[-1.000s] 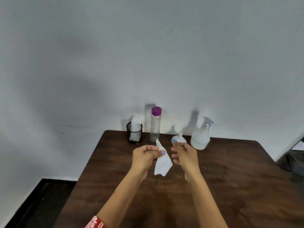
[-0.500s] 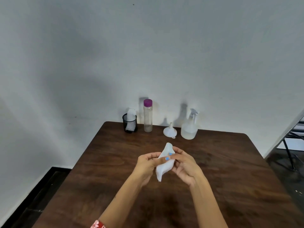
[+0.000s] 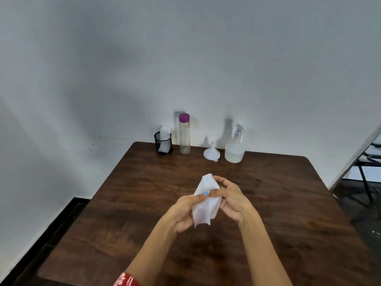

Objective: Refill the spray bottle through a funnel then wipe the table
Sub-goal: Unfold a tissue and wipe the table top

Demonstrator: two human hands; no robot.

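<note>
Both hands hold a white wipe [image 3: 203, 209] above the middle of the dark wooden table [image 3: 288, 203]. My left hand [image 3: 186, 211] pinches its left side with thumb and fingers. On the wipe's right side, my right hand [image 3: 232, 198] grips it. At the table's far edge stand a translucent spray bottle [image 3: 234, 148] partly filled with clear liquid, a white funnel [image 3: 211, 153] resting mouth down, and a tall clear bottle with a purple cap [image 3: 184, 134].
A black mesh cup [image 3: 163, 143] holding more white wipes stands at the far left of the row. A white wall rises right behind the table. A metal chair frame [image 3: 367, 168] is at the right, floor at the left.
The hands have drawn back from the bottles toward the table's middle and closed together on the wipe, which was hanging from the left hand alone. The camera view has tilted.
</note>
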